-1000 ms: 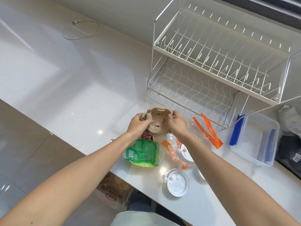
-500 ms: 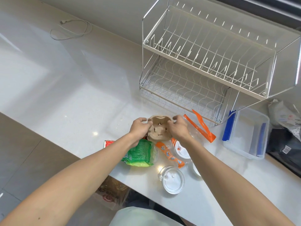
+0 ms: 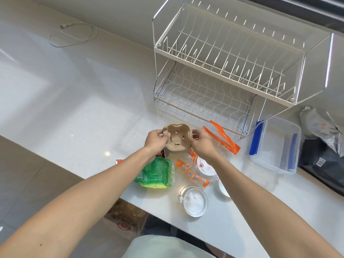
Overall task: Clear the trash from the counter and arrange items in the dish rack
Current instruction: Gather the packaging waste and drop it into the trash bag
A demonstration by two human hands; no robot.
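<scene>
both hands have lifted the brown pulp cup carrier (image 3: pixel 177 139) a little off the counter (image 3: pixel 78 116), left hand (image 3: pixel 156 141) and right hand (image 3: pixel 203 144) pinching its opposite edges, perhaps crushing it for trash; the dish rack (image 3: pixel 223 71) stands bare.

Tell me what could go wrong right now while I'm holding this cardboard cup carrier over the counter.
Both hands, left hand and right hand, pinch the cardboard cup carrier only at its edges, so the soft pulp may tear or slip. It hangs over loose clutter: the green packet and the round clear lid lie near the counter edge, and a forearm sweeping back could knock them off.
</scene>
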